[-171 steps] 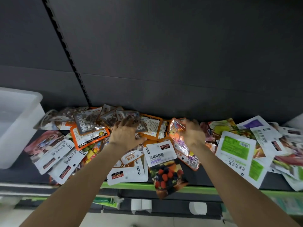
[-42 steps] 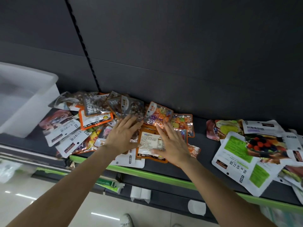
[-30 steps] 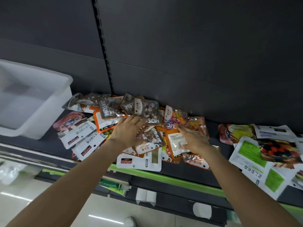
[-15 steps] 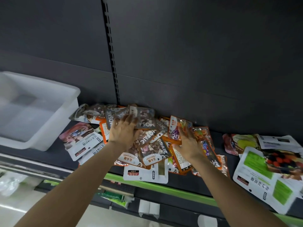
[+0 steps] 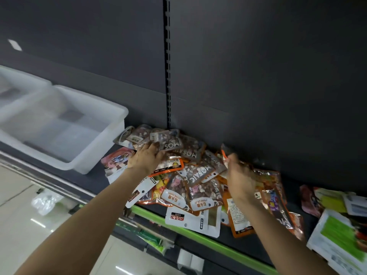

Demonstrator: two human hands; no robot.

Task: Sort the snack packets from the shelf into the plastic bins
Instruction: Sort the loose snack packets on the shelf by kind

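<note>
Now the left hand (image 5: 146, 157) has gathered the brown Mosaic candy packets (image 5: 190, 155) leftward, fingers curled on them; the right hand (image 5: 240, 175) pinches one; the empty plastic bin (image 5: 83, 167) sits just beside the pile, so binning looks imminent

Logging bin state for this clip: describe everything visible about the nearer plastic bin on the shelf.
The nearer plastic bin is translucent white, rectangular, with a rolled rim, rounded corners and sloping walls. It sits upright on the dark shelf, left of the pile of snack packets, and no packets show inside it. A second bin stands right behind it on its far left side; whether they touch is blurred. Neither hand touches it.
</note>
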